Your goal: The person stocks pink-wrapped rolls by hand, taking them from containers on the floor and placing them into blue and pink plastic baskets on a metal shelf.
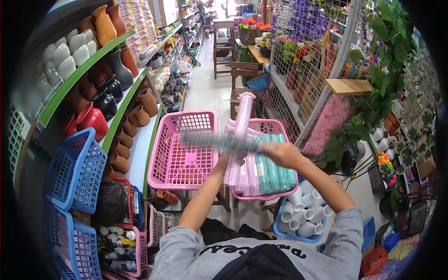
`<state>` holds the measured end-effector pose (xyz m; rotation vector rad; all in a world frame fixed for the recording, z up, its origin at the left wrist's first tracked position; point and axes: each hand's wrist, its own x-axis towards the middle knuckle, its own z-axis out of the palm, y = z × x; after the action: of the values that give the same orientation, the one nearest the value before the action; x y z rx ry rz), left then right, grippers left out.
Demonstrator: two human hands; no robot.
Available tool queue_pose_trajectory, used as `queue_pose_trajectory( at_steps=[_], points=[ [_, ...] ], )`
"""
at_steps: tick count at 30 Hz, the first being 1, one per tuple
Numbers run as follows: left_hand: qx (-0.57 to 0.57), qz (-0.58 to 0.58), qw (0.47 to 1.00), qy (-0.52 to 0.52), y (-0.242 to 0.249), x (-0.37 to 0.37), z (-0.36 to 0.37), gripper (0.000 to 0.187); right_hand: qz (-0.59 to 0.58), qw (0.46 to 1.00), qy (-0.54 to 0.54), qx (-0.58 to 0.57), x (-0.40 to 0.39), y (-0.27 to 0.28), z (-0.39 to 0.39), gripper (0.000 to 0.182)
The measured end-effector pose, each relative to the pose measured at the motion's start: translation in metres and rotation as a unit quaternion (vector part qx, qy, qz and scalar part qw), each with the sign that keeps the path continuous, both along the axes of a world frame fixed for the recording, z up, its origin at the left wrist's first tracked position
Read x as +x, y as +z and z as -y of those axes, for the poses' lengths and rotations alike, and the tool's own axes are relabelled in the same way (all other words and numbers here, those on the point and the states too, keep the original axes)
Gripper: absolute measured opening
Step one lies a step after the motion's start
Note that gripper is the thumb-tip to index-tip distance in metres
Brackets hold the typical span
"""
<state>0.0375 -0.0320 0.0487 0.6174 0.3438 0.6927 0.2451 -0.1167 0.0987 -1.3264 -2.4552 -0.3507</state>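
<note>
- Right hand (pixel 283 155): clamped on the right end of a grey bundle (pixel 240 144), which lies crosswise over both baskets; too blurred for wrapping detail.
- Left hand (pixel 226 161): looks closed round a pink bundle (pixel 245 114), top end pointing at the far side; fingers partly hidden.
- Hands apart, one bundle each. Bundles cross; can't tell if they touch.
- Step, my read: handling bundles one per hand above the right-hand basket (pixel 266 197). Next move calls for uncrossing the two first, then clearing the rims.
- Right-hand basket: pink packs (pixel 250 175) near the left rim, teal packs (pixel 275 170) filling the near right corner, stacked close. Little slack there, I'd say.
- Left-hand basket (pixel 183 186): just beside it, base lattice showing; grey bundle's free end overhangs its right part.
- In the way: left forearm by the gap between baskets; grey bundle hides part of the packs.
- Below right forearm: blue tray (pixel 298 239) of white vases (pixel 308 214). Elbow room looks tight.
- Left: shelf (pixel 133 154) of clay pots (pixel 123 149), near left-hand basket's left rim.
- Right: wire mesh rack (pixel 298 93), near right-hand basket's far right corner.
- Farther: wooden chair (pixel 245 72) beyond the baskets' far rims, then the aisle (pixel 205 79).
</note>
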Motion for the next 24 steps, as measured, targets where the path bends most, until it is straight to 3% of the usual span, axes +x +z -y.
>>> queue_pose_trajectory(
  at_steps=[1, 2, 4, 6, 8, 9, 11, 14, 15, 18, 20, 21, 24],
  points=[
    [-0.093, -0.047, 0.995, -0.002, -0.012, 0.000, -0.002, 0.028, 0.026, 1.000, 0.006, 0.005, 0.003, -0.004, -0.002, 0.035],
    [-0.094, -0.048, 0.994, 0.001, -0.021, -0.003, -0.005, 0.028, 0.051, 0.999, 0.011, 0.008, 0.007, -0.010, -0.004, 0.035],
    [-0.038, 0.139, 0.974, -0.174, -0.030, -0.011, -0.015, 0.025, -0.050, 0.995, -0.064, 0.054, 0.019, -0.010, -0.021, 0.036],
    [-0.040, 0.136, 0.977, -0.159, -0.027, -0.022, -0.013, 0.023, -0.185, 0.967, -0.171, 0.043, 0.026, 0.002, -0.039, 0.036],
    [0.032, -0.024, 0.999, -0.016, -0.020, -0.033, -0.009, 0.024, -0.230, 0.942, -0.246, -0.009, 0.021, 0.020, -0.052, 0.034],
    [0.057, -0.057, 0.997, 0.008, -0.021, -0.041, -0.013, 0.030, -0.232, 0.942, -0.243, -0.011, 0.017, 0.016, -0.058, 0.034],
    [0.043, -0.093, 0.993, 0.050, -0.008, -0.063, -0.019, 0.033, -0.363, 0.909, -0.194, -0.066, 0.004, 0.004, -0.066, 0.035],
    [0.039, -0.130, 0.977, 0.162, -0.017, -0.099, -0.047, 0.036, -0.368, 0.905, -0.179, -0.116, -0.033, -0.002, -0.072, 0.041],
    [0.070, -0.168, 0.960, 0.215, -0.019, -0.110, -0.051, 0.030, -0.364, 0.918, -0.135, -0.078, -0.037, -0.021, -0.083, 0.041],
    [0.156, -0.302, 0.908, 0.243, -0.050, -0.138, -0.084, 0.035, -0.395, 0.895, -0.136, -0.158, -0.069, -0.015, -0.092, 0.041],
    [0.154, -0.397, 0.885, 0.189, -0.063, -0.146, -0.094, 0.049, -0.402, 0.896, -0.119, -0.149, -0.080, -0.021, -0.102, 0.041],
    [0.124, -0.417, 0.885, 0.165, -0.071, -0.143, -0.099, 0.049, -0.409, 0.895, -0.104, -0.141, -0.085, -0.023, -0.105, 0.041],
    [0.174, -0.481, 0.857, 0.064, -0.077, -0.129, -0.101, 0.054, -0.420, 0.883, -0.128, -0.165, -0.093, -0.023, -0.109, 0.041]
  ],
)
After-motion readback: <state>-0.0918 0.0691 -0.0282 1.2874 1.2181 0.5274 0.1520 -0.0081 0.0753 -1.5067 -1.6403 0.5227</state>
